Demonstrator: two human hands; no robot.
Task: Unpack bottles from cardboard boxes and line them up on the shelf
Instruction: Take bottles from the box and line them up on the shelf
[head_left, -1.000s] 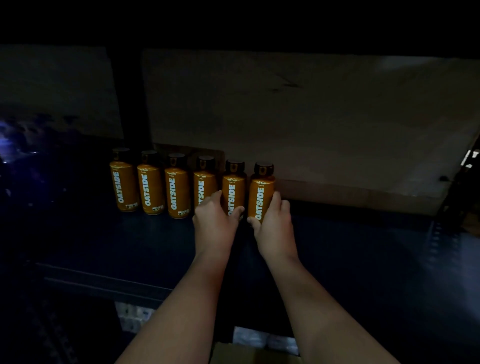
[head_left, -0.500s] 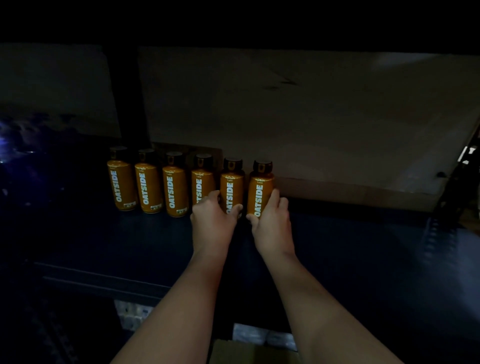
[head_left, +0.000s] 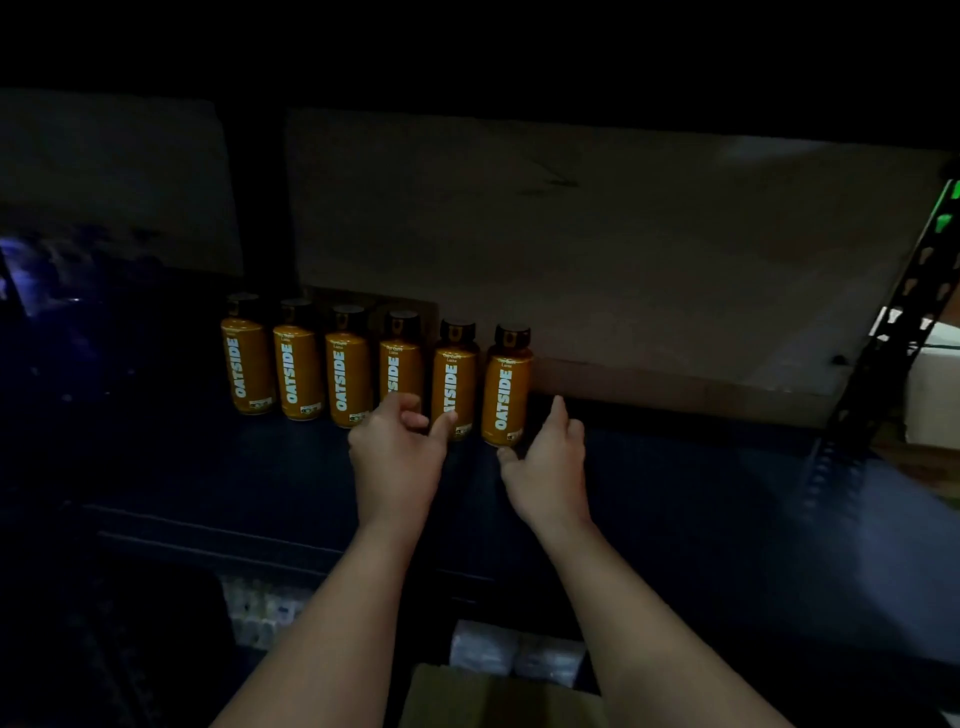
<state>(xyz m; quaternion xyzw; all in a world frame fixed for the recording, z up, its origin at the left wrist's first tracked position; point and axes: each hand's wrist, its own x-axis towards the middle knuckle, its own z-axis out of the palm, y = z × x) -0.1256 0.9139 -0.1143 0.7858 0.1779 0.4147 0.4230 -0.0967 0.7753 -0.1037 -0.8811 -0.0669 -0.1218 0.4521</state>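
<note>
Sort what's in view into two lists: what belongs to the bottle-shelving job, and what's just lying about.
Job:
- bottles, six in a row, upright
- shelf under them
- left hand, right hand, both holding nothing
- cardboard box at the bottom edge

Lying about:
- cardboard sheet behind the row
- pale packs on the level below
- upright at right
</note>
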